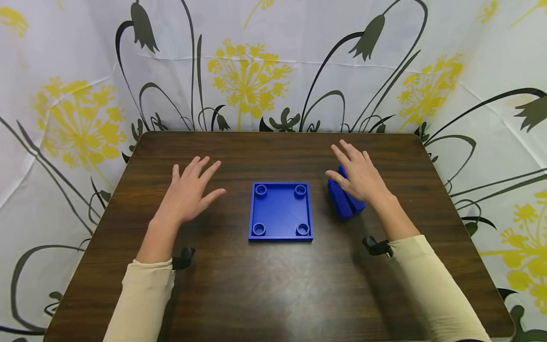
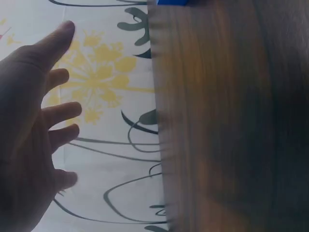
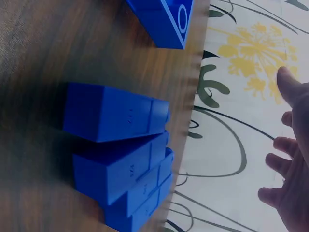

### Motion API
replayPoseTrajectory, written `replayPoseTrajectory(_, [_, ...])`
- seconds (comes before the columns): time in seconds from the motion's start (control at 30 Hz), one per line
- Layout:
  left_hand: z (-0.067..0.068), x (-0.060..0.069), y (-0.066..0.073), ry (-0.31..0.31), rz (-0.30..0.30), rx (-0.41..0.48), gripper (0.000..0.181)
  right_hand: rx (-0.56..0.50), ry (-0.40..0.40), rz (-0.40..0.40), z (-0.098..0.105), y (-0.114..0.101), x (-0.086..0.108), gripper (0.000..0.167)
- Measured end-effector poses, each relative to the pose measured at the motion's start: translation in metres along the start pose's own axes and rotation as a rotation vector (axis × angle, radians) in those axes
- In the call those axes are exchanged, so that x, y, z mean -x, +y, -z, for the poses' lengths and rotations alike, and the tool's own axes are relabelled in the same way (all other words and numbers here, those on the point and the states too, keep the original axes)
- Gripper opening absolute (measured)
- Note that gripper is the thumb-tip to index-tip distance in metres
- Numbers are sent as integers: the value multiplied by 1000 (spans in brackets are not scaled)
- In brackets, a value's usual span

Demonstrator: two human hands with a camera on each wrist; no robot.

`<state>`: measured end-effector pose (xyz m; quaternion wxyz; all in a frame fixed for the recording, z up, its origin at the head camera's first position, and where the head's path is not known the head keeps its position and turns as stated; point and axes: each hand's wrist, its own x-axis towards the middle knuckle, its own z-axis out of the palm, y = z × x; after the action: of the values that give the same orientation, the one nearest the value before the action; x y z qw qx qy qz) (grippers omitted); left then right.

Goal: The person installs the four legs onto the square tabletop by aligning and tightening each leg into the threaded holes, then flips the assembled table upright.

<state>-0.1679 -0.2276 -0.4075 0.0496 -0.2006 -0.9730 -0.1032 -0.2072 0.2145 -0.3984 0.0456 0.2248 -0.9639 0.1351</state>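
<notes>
A square blue tray-like base [image 1: 279,211] lies in the middle of the table, with a raised rim and a round socket in each corner. To its right sit several blue blocks [image 1: 340,202], partly hidden under my right hand [image 1: 359,175]. In the right wrist view these blue blocks [image 3: 128,116] lie side by side, long, with narrower ends and small embossed marks too blurred to read. My right hand hovers above them, fingers spread, holding nothing. Left of the base, my left hand [image 1: 185,194] is held over the table with fingers spread and nothing in it.
The dark wood-grain table [image 1: 273,289] has rounded corners. A white curtain [image 1: 273,66] with yellow and grey flowers hangs behind it and along both sides. Each wrist wears a black strap-mounted camera, the left camera [image 1: 183,258] and the right camera [image 1: 377,246].
</notes>
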Motion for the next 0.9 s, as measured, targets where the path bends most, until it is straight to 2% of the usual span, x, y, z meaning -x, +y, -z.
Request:
replayPoseTrajectory(0.13, [-11,3,3,-46,3,86,70,-21,6,-78,-5,-5,6,66])
replayPoseTrajectory(0.33, [-34,5,14,-99,-60,232,59,-41,-22,-247,-23,-14,22,42])
replayPoseTrajectory(0.5, [-52,7,26,-128,-74,320,53,-24,-24,-319,-43,-17,39,31])
replayPoseTrajectory(0.63, [-64,5,35,-135,-64,365,54,23,54,-325,-54,-17,51,31])
replayPoseTrajectory(0.9, [-86,2,43,-116,-88,392,57,83,197,-357,-72,-17,65,48])
